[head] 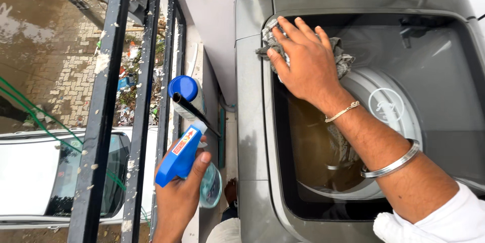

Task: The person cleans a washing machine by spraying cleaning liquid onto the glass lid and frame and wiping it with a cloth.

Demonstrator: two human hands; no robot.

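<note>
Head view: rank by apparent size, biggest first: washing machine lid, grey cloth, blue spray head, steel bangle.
1. washing machine lid
2. grey cloth, mostly hidden under the right hand
3. blue spray head, in the left hand, nearer the camera, so unsure against the cloth
4. steel bangle

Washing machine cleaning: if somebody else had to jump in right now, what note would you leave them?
Left hand: holds a blue-topped clear plastic spray bottle beside the machine, near the black metal railing.
Right hand: presses a grey patterned cloth flat on the tinted glass lid of the grey top-loading washing machine, at its upper left corner.
Done: cloth is on the lid; how much is already wiped cannot be told.
Left: most of the lid lies away from the cloth.
</note>
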